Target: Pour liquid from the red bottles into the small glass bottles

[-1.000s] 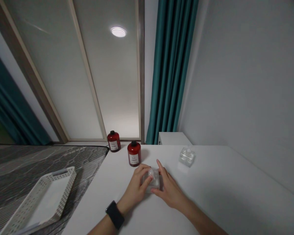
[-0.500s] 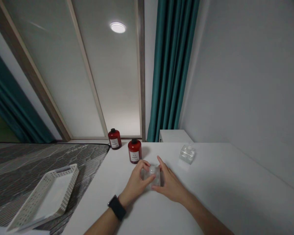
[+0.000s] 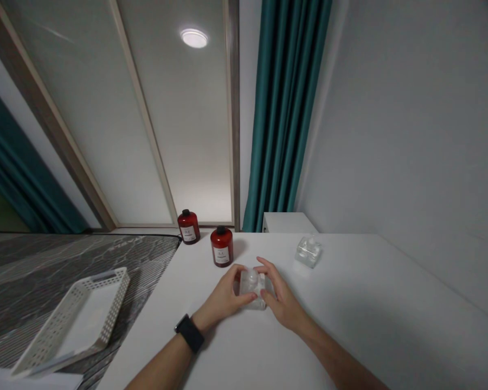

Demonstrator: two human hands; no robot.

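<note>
A small, square clear bottle [image 3: 252, 285] with a rounded clear top stands on the white table [image 3: 236, 357] between my hands. My left hand [image 3: 224, 295] grips its left side, the thumb across the near face and the fingers curled behind. On the right side, my right hand [image 3: 283, 302] has its thumb and bent fingers around the bottle's edge, the index finger raised near the top. My fingers hide part of the bottle. Just beyond them stands a red bottle [image 3: 222, 247] with a black cap and white label.
Farther back on the left is a second red bottle [image 3: 188, 227]. Another clear square bottle [image 3: 308, 251] sits at the back right. A white perforated basket [image 3: 116, 309] lies left of the table, over a grey patterned surface [image 3: 146, 260]. A teal curtain [image 3: 284, 119] hangs behind.
My right hand has closed in on the clear bottle, its thumb moving up and its fingers bending toward the top. My left hand keeps its grip. The view has shifted slightly.
</note>
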